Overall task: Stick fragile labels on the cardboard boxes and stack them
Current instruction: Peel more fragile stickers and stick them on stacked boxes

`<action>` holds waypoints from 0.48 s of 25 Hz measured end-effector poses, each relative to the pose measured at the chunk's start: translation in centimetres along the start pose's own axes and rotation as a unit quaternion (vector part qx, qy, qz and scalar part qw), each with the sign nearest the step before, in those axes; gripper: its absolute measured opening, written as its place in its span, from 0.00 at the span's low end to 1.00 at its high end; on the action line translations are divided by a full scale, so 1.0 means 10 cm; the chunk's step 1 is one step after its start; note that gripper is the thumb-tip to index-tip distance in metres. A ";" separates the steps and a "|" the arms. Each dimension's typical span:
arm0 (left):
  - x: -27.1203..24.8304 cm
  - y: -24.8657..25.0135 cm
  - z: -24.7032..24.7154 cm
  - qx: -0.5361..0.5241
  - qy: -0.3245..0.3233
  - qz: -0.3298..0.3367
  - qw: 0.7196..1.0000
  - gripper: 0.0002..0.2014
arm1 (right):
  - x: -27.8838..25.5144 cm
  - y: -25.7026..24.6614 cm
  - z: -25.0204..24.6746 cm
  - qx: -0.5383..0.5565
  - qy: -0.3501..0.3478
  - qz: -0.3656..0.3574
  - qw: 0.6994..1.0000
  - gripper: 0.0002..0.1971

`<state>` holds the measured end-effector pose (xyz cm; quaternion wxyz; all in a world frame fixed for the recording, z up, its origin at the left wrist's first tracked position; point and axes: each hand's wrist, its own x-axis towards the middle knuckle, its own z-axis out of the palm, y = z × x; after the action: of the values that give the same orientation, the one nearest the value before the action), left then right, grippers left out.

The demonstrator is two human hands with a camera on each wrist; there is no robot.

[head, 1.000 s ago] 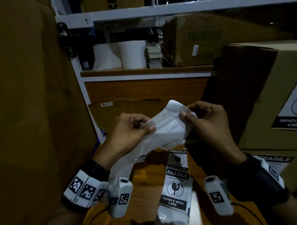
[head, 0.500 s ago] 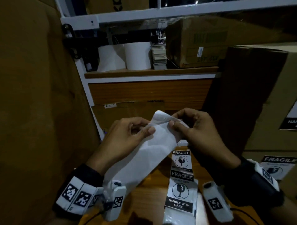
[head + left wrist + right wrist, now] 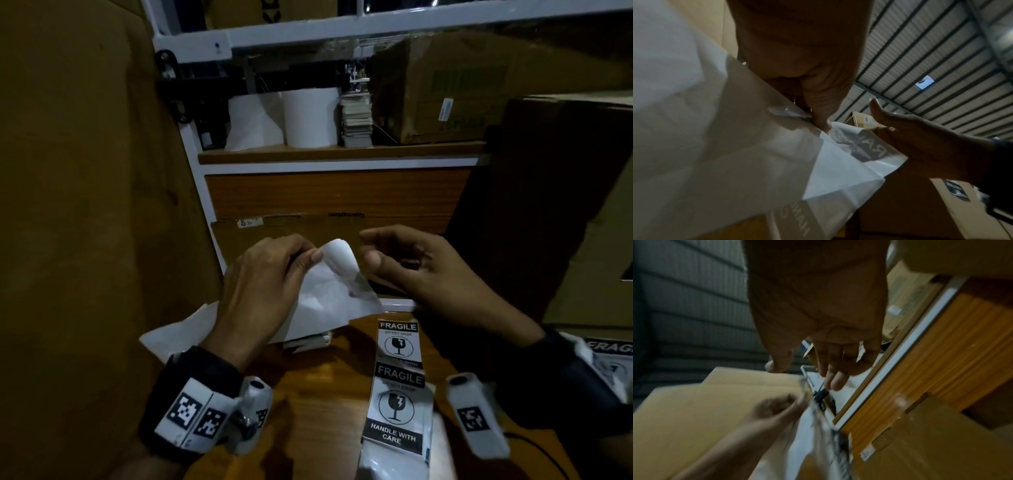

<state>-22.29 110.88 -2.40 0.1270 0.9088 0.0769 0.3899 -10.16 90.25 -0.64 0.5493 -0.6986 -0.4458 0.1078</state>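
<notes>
My left hand (image 3: 310,255) pinches the top of a white fragile-label sheet (image 3: 325,301) between thumb and fingers; the sheet's top edge curls over and its lower part drapes down past my wrist. In the left wrist view my thumb presses the label sheet (image 3: 838,162), whose print shows through reversed. My right hand (image 3: 371,248) hovers just right of the curl with thumb and fingers spread, holding nothing; the right wrist view shows its fingers (image 3: 835,378) straight. A strip of printed fragile labels (image 3: 397,383) lies on the wooden table (image 3: 318,411). Big cardboard boxes stand at left (image 3: 85,205) and at right (image 3: 582,212).
A shelf (image 3: 342,152) behind carries two white rolls (image 3: 310,116), a stack of cards and another carton (image 3: 445,92). A flat cardboard piece (image 3: 291,229) leans behind my hands. The right box bears a fragile label (image 3: 609,353) low on its face.
My right hand has let go of the sheet's top and opened, moving slightly right. The sheet's top has curled over, and my left hand alone now holds it, lower than before.
</notes>
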 end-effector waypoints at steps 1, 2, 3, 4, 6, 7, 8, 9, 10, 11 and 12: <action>-0.01 0.05 0.00 0.008 0.000 0.014 1.000 0.11 | 0.03 0.01 0.07 -0.015 0.023 -0.008 1.000 0.26; -0.02 0.11 0.01 0.009 0.001 0.024 1.000 0.10 | 0.06 0.03 0.14 -0.044 0.040 -0.024 0.998 0.23; -0.03 0.16 0.02 0.006 0.004 0.031 0.999 0.10 | 0.08 0.05 0.20 -0.073 0.061 -0.044 0.995 0.19; -0.04 0.19 0.03 0.000 0.011 0.035 0.999 0.10 | 0.11 0.06 0.24 -0.084 0.093 -0.057 0.990 0.14; -0.04 0.20 0.03 -0.013 0.038 0.030 0.999 0.09 | 0.15 0.09 0.24 -0.050 0.157 -0.049 0.985 0.10; -0.05 0.20 0.02 -0.020 0.054 0.025 0.998 0.10 | 0.17 0.12 0.22 -0.020 0.177 -0.038 0.983 0.10; -0.06 0.19 0.01 -0.029 0.065 0.019 0.997 0.10 | 0.17 0.15 0.18 0.010 0.192 -0.028 0.981 0.10; -0.07 0.18 -0.01 -0.042 0.070 0.013 0.997 0.11 | 0.17 0.17 0.15 0.037 0.207 -0.018 0.978 0.11; -0.08 0.17 -0.02 -0.056 0.073 0.005 0.996 0.11 | 0.17 0.20 0.11 0.057 0.219 -0.010 0.974 0.12; -0.09 0.17 -0.03 -0.068 0.072 -0.002 0.995 0.10 | 0.16 0.21 0.09 0.066 0.226 -0.008 0.972 0.13; -0.09 0.18 -0.04 -0.076 0.069 -0.006 0.995 0.10 | 0.15 0.22 0.08 0.064 0.232 -0.012 0.970 0.13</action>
<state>-23.11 109.05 -2.28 0.1927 0.8670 0.0613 0.4554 -8.71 91.95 -2.33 0.6829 -0.6622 -0.3065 -0.0359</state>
